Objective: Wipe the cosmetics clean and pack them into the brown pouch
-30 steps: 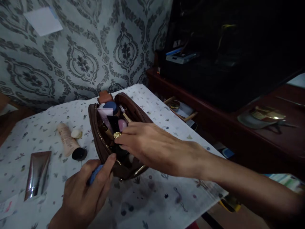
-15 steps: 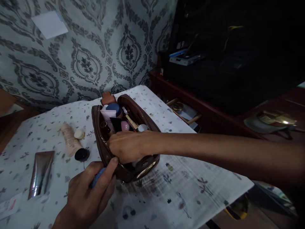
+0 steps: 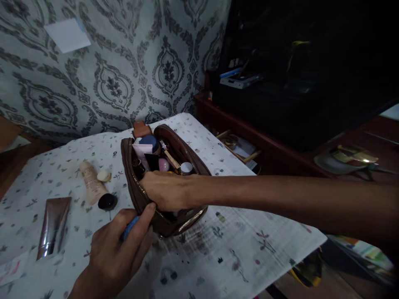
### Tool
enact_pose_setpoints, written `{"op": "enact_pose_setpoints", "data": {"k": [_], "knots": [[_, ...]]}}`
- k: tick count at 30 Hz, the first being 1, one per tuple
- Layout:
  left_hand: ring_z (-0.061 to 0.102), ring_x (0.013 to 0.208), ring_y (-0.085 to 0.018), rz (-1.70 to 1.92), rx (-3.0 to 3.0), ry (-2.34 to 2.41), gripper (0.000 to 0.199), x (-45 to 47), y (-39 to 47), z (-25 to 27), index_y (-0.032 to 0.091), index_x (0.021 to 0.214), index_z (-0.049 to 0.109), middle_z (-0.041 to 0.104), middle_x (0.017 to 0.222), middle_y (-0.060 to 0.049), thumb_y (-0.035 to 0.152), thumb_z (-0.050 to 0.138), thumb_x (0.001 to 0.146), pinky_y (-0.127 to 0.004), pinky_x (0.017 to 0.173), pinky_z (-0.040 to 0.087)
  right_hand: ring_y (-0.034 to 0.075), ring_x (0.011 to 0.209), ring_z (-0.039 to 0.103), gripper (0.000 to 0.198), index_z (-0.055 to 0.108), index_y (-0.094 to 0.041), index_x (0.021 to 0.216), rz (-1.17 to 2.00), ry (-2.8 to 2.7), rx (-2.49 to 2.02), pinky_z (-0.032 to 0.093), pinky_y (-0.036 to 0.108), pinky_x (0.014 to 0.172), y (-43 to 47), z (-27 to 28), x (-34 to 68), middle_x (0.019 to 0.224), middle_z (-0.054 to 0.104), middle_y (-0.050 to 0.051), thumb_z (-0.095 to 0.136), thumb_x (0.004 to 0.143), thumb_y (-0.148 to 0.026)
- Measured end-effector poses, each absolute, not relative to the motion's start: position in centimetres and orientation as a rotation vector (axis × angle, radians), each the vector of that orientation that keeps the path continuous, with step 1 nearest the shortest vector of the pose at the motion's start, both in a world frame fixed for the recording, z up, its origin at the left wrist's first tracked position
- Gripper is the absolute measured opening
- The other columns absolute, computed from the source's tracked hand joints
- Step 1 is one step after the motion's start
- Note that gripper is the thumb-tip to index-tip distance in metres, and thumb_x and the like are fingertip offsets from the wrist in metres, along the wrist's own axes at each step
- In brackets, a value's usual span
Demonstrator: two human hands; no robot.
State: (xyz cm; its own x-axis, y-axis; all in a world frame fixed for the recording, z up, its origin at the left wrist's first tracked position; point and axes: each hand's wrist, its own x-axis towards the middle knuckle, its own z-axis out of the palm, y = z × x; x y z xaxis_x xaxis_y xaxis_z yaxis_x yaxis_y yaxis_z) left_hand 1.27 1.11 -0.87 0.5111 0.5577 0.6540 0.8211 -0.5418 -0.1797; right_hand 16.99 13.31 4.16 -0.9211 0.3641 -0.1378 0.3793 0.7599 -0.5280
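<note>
Clock directions take the bag as the centre, with twelve towards the wall. A tabletop spread with a white printed cloth point(image 3: 199, 265) is seen from above. At the far left, at eight o'clock, a white and pink packet point(image 3: 14, 268) is cut off by the picture's edge. Between eight and nine lies a shiny silver tube point(image 3: 53, 226). At half past ten, a sheet of white paper point(image 3: 67, 36) hangs on the patterned wall point(image 3: 114, 85). At nine, a beige tube point(image 3: 92, 182) lies with its black cap point(image 3: 107, 202) towards the viewer, a small cream round item point(image 3: 104, 176) just beside it.

At seven, the left hand point(image 3: 121, 245) grasps a mostly hidden blue item point(image 3: 130, 228) between its fingers, one fingertip touching the bag's edge. The brown bag point(image 3: 128, 164) sits unzipped in mid-table, holding a dark blue lid point(image 3: 149, 143), a pale pink tube point(image 3: 144, 150), a pink rounded item point(image 3: 163, 165) and a white round lid point(image 3: 186, 168). The right hand point(image 3: 166, 191) reaches in from three o'clock; its fingers are hidden inside, so whether they grip anything cannot be told.

At two o'clock, beyond the table, is an open drawer point(image 3: 249, 157); near three, a gold-topped jar point(image 3: 330, 162) stands at the far right.
</note>
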Motion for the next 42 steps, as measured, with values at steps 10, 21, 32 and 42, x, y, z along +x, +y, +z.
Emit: {"op": "enact_pose_setpoints", "data": {"k": [10, 21, 32, 42], "knots": [[0.060, 0.068, -0.008, -0.740, -2.307, -1.136, 0.036, 1.1, 1.1, -0.9, 0.018, 0.129, 0.061, 0.060, 0.090, -0.004, 0.011, 0.054, 0.094, -0.018, 0.061, 0.045, 0.030, 0.093, 0.073, 0.029, 0.071, -0.009, 0.100, -0.681, 2.881, 0.947, 0.054, 0.033, 0.069, 13.5, 4.5, 16.9, 0.100, 0.075, 0.019, 0.057, 0.076, -0.003], [0.059, 0.071, -0.009, -0.723, -2.316, -1.099, 0.036, 1.2, 1.3, -0.7, 0.015, 0.129, 0.061, 0.058, 0.091, -0.005, 0.009, 0.053, 0.094, -0.019, 0.063, 0.044, 0.028, 0.091, 0.071, 0.025, 0.069, -0.011, 0.101, -0.630, 2.938, 0.917, 0.049, 0.031, 0.065, 13.6, 4.9, 17.6, 0.100, 0.074, 0.016, 0.055, 0.080, -0.005], [0.059, 0.072, -0.011, -0.699, -2.308, -1.106, 0.047, 1.4, 1.0, -0.6, 0.017, 0.142, 0.050, 0.057, 0.093, -0.006, 0.013, 0.053, 0.096, -0.020, 0.062, 0.043, 0.017, 0.067, 0.060, 0.021, 0.065, -0.014, 0.100, -0.654, 3.077, 1.131, 0.035, 0.025, 0.056, 12.9, 6.3, 20.5, 0.080, 0.068, 0.006, 0.046, 0.093, -0.010], [0.060, 0.070, -0.014, -0.723, -2.335, -1.124, 0.040, 1.8, 1.1, -0.1, 0.013, 0.137, 0.049, 0.061, 0.086, -0.005, 0.017, 0.050, 0.097, -0.022, 0.056, 0.045, 0.014, 0.061, 0.056, 0.021, 0.061, -0.015, 0.100, -0.566, 3.112, 1.061, 0.032, 0.023, 0.054, 12.7, 4.6, 19.9, 0.075, 0.065, 0.003, 0.047, 0.089, -0.005]]}}
